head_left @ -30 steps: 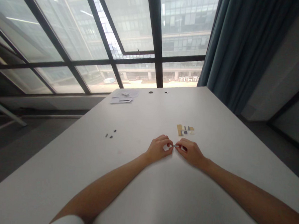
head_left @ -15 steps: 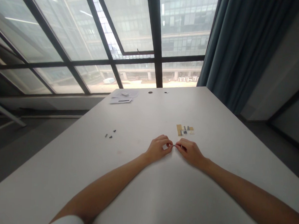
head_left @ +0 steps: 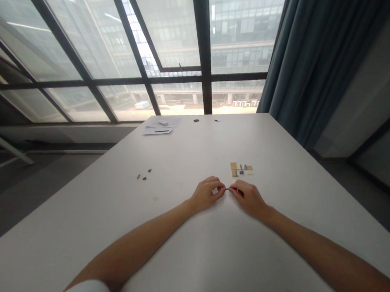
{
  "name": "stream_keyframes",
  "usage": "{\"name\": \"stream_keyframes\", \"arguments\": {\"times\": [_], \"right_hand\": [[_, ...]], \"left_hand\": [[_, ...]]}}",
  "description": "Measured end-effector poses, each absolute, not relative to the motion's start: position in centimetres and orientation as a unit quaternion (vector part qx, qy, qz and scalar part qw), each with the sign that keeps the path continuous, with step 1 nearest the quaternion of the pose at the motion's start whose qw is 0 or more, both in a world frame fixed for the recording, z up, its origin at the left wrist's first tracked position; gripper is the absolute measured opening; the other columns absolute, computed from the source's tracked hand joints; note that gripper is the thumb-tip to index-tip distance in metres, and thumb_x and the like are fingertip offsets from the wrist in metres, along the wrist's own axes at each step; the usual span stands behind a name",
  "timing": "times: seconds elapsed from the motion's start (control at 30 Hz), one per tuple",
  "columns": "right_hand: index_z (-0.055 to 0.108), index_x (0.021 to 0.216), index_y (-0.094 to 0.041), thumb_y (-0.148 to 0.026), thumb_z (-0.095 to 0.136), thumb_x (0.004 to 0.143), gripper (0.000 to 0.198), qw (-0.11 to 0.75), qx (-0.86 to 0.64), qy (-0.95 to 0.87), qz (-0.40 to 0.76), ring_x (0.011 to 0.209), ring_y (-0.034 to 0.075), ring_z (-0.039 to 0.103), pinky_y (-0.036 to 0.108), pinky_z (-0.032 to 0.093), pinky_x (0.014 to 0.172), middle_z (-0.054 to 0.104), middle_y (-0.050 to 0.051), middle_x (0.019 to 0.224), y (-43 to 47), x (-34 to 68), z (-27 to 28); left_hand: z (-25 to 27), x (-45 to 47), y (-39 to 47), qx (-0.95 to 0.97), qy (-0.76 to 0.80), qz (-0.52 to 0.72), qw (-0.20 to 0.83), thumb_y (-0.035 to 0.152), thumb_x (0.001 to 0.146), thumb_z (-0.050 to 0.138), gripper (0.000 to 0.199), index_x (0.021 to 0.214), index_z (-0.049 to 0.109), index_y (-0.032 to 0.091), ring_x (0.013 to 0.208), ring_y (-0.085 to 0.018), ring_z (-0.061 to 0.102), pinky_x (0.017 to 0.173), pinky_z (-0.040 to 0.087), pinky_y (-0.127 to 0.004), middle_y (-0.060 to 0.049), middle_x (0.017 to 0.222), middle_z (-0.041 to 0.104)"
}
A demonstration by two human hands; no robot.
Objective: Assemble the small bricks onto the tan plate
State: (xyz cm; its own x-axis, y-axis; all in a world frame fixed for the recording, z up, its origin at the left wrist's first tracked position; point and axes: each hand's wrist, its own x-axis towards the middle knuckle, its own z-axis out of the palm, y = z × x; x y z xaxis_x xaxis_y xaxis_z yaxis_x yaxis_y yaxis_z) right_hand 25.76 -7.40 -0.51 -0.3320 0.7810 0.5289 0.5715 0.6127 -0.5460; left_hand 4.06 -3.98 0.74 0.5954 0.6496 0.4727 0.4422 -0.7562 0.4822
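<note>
Fingertip to fingertip, my two hands pinch one tiny grey piece (head_left: 227, 189) just above the white table (head_left: 194, 150). My left hand (head_left: 209, 193) grips its left end between thumb and forefinger. On the other end, the thumb and fingers of my right hand (head_left: 248, 197) are closed. Most of the piece is hidden by the fingertips, and its kind is too small to tell. Just beyond my right hand lies a group of small yellow pieces (head_left: 234, 166), with several grey and dark pieces (head_left: 241, 172) and a pale one (head_left: 249, 173) among them.
To the left on the table lie a few small dark pieces (head_left: 144, 178). Papers (head_left: 158, 130) with a dark, thin object on them rest at the far left corner. Two small dark round spots (head_left: 196, 120) show near the far edge. Windows and a blue curtain (head_left: 292, 72) stand behind.
</note>
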Motion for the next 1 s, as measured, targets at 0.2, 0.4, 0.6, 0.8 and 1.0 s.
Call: {"name": "stream_keyframes", "arguments": {"times": [0.2,0.4,0.6,0.8,1.0], "right_hand": [[0.067,0.089,-0.020,-0.024,0.057,0.096,0.013,0.408,-0.410,-0.804,0.141,0.074,0.016,0.058,0.026,0.043,0.069,0.065,0.003,0.081,-7.36,25.76,-0.65],[0.067,0.088,-0.020,-0.021,0.058,0.094,0.011,0.409,-0.414,-0.802,0.136,0.070,0.015,0.057,0.026,0.042,0.067,0.064,0.003,0.080,-7.40,25.80,-0.42],[0.067,0.089,-0.020,-0.023,0.056,0.095,0.012,0.408,-0.418,-0.800,0.136,0.070,0.015,0.057,0.026,0.043,0.065,0.065,0.003,0.081,-7.50,25.75,-0.24],[0.067,0.089,-0.020,-0.023,0.056,0.095,0.012,0.408,-0.419,-0.799,0.139,0.070,0.015,0.057,0.027,0.043,0.065,0.064,0.003,0.079,-7.56,25.79,-0.09],[0.067,0.090,-0.020,-0.025,0.057,0.095,0.012,0.410,-0.411,-0.803,0.137,0.070,0.015,0.057,0.026,0.043,0.065,0.064,0.003,0.080,-7.44,25.83,-0.03]], "left_hand": [[0.74,4.15,-4.02,0.873,0.308,0.341,0.160,0.023,0.091,0.061,0.011,0.089,0.071,0.021,0.081,-0.015,0.059,0.078,0.047,-0.027,-0.002,0.079,0.066],[0.49,4.04,-3.89,0.874,0.312,0.342,0.149,0.024,0.088,0.064,0.008,0.092,0.071,0.022,0.082,-0.015,0.060,0.078,0.047,-0.027,-0.002,0.080,0.066],[0.45,3.95,-3.89,0.875,0.308,0.349,0.137,0.025,0.088,0.065,0.008,0.092,0.072,0.022,0.083,-0.015,0.060,0.079,0.048,-0.028,-0.002,0.080,0.066],[0.58,3.98,-3.97,0.872,0.308,0.357,0.131,0.027,0.088,0.066,0.010,0.093,0.072,0.023,0.082,-0.016,0.061,0.078,0.049,-0.028,-0.003,0.081,0.067],[0.62,4.05,-3.91,0.874,0.300,0.361,0.125,0.024,0.088,0.066,0.007,0.091,0.072,0.022,0.081,-0.015,0.061,0.077,0.049,-0.027,-0.002,0.079,0.066]]}}
